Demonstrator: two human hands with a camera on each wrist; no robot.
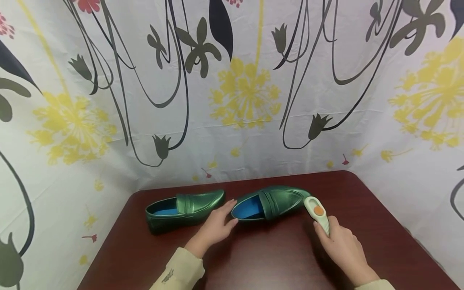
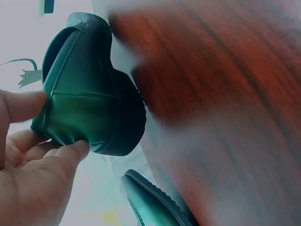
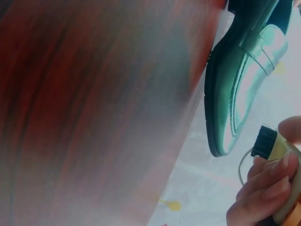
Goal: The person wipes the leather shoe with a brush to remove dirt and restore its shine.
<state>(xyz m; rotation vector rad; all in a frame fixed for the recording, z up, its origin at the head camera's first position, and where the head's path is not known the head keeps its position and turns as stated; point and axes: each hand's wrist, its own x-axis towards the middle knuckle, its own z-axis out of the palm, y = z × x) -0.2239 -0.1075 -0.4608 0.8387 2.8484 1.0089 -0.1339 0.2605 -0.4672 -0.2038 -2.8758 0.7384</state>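
Observation:
Two green loafers with blue insoles are on the table. My left hand (image 1: 218,221) holds the right-hand loafer (image 1: 286,201) by its heel. In the left wrist view, the fingers and thumb pinch the back of this loafer (image 2: 80,101). The other loafer (image 1: 188,209) stands to the left of that hand. My right hand (image 1: 344,245) grips a small brush (image 1: 319,213) with a pale green handle and an orange button, close to the held loafer's toe. Short dark bristles (image 3: 264,142) show in the right wrist view, apart from the loafer (image 3: 235,89).
The dark red wooden table (image 1: 268,257) has rounded far corners. A white cloth (image 1: 239,149) printed with flowers hangs behind it and along both sides. Near the brush head in the right wrist view, a thin pale loop (image 3: 242,165) curves beside the fingers.

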